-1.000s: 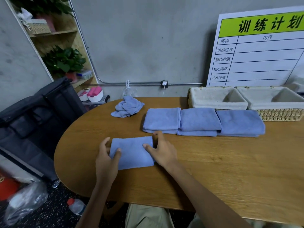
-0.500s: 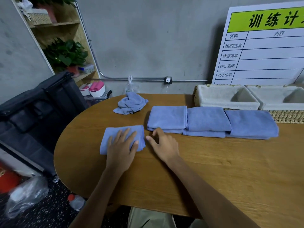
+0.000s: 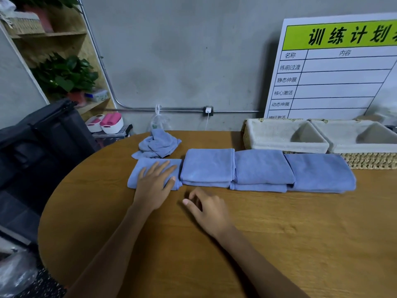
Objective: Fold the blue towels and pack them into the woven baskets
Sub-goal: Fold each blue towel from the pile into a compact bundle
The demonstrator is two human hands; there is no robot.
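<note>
the left hand (image 3: 155, 182) lies flat, grip spread wide, on the newest folded towel (image 3: 137, 175), likely to line it up with the folded row (image 3: 264, 171) before the empty woven baskets (image 3: 285, 145); the right hand (image 3: 209, 208) hovers over the tabletop (image 3: 279, 244), loosely curled, holding nothing; a crumpled towel (image 3: 156, 144) waits behind

Bare table (image 3: 279, 233) open in front, row of folded towels (image 3: 262, 168) blocking the low way to the baskets (image 3: 285, 145), baskets open from above
</note>
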